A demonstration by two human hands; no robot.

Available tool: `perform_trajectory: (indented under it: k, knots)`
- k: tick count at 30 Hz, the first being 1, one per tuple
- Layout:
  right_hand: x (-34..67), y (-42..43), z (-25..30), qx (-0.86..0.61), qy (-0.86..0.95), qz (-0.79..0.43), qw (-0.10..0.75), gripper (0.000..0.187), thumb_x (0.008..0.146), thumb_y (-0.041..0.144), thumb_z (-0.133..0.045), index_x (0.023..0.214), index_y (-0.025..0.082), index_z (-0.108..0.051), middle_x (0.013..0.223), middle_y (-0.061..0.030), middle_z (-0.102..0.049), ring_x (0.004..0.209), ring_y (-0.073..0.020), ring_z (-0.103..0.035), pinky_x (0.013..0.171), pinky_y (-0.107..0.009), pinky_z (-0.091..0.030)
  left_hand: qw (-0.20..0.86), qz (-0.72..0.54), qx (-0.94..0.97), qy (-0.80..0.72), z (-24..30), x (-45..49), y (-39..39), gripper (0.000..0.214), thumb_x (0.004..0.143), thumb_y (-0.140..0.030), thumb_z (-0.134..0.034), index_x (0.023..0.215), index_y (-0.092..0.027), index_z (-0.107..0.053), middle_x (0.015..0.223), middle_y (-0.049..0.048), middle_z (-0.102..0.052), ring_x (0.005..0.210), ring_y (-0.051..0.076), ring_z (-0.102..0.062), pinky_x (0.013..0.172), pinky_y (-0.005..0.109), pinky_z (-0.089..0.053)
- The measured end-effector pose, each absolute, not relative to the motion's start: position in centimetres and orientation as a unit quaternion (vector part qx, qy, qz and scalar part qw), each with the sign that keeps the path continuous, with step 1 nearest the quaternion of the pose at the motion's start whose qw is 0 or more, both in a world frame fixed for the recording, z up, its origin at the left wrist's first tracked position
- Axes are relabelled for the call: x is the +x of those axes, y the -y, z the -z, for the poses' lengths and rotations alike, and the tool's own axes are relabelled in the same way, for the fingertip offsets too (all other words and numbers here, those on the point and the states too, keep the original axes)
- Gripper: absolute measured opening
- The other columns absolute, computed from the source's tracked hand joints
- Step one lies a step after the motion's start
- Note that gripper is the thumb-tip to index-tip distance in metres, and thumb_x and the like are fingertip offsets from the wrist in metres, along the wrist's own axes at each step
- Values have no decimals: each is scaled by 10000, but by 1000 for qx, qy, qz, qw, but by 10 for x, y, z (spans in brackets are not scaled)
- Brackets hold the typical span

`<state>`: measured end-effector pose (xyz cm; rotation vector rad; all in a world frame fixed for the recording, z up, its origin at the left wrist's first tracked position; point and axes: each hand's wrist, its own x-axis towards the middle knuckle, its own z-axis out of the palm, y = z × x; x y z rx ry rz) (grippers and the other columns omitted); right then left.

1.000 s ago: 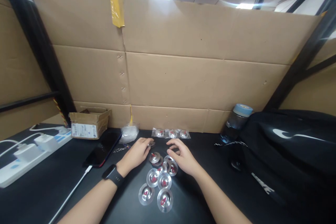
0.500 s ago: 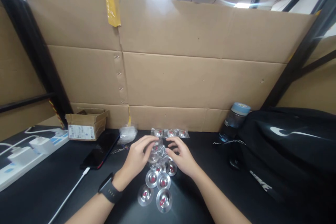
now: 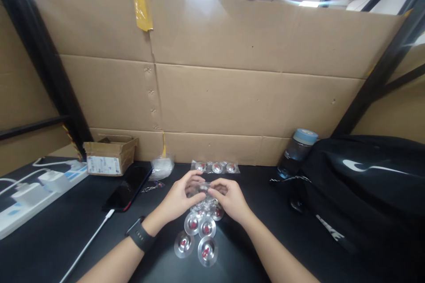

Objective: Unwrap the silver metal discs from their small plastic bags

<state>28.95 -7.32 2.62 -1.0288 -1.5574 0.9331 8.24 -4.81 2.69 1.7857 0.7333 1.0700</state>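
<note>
A clear plastic packet (image 3: 203,187) is up between my two hands; whatever lies inside it is partly covered by fingers. My left hand (image 3: 181,194) curls around its left side with the thumb in front. On the other side, my right hand (image 3: 230,198) pinches the packet's edge between thumb and fingers. Beneath the hands lies a heap of crinkled clear bags (image 3: 203,206). Closer to me are several round silvery discs with red centres, among them a front disc (image 3: 207,252) and a left disc (image 3: 184,244). Three bagged discs (image 3: 217,168) sit in a row by the cardboard wall.
On the left are a power strip (image 3: 16,219), a phone (image 3: 128,190) on a white cable, a small cardboard box (image 3: 111,157) and a clear plastic bundle (image 3: 162,168). A bottle (image 3: 295,154) and a black backpack (image 3: 368,185) stand right. Cardboard (image 3: 212,101) closes off the back.
Both hands have closed in on a clear packet and lifted it slightly above the heap. My left thumb has swung right, across the packet's front. The front discs and the back row stay put.
</note>
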Motion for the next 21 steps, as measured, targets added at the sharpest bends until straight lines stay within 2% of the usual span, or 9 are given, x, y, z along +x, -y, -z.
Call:
perform_trajectory:
  k: [2,4,8,15,21]
  knots:
    - [291,71,-28,-420,625,-401,522,213,790,344,-781,892,164,-732,873,-75,-764,796,-219,-721,753,-316,-555,477,-391,731,-291,-25,80,47,693,779,-222,-789,1384,-227,-451,1129,95,-704,997,229,-708,900,389,-577]
    - [293,70,-29,-419,607,-414,533,225,771,344,-797,884,163,-726,869,-76,-763,799,-220,-722,760,-318,-558,480,-367,741,-292,-22,79,45,721,766,-186,-784,1398,-218,-437,1027,66,-727,930,217,-720,882,385,-576]
    - [296,67,-30,-431,607,-403,533,210,788,349,-779,867,161,-732,845,-76,-759,781,-213,-714,734,-307,-551,452,-360,758,-302,-19,79,44,637,775,-175,-757,1357,-205,-499,907,24,-723,840,193,-711,833,352,-577]
    - [296,66,-28,-431,609,-403,531,205,808,361,-756,848,162,-730,797,-60,-742,727,-192,-695,686,-286,-542,460,-347,758,-306,-21,78,44,432,838,-241,-717,1249,-190,-597,990,62,-745,889,197,-718,849,350,-581]
    - [295,68,-32,-412,602,-401,554,214,834,376,-740,878,167,-722,782,-44,-725,714,-176,-679,683,-272,-531,446,-393,735,-326,-20,79,40,278,916,-362,-645,1114,-172,-686,1032,96,-758,955,229,-722,862,355,-576]
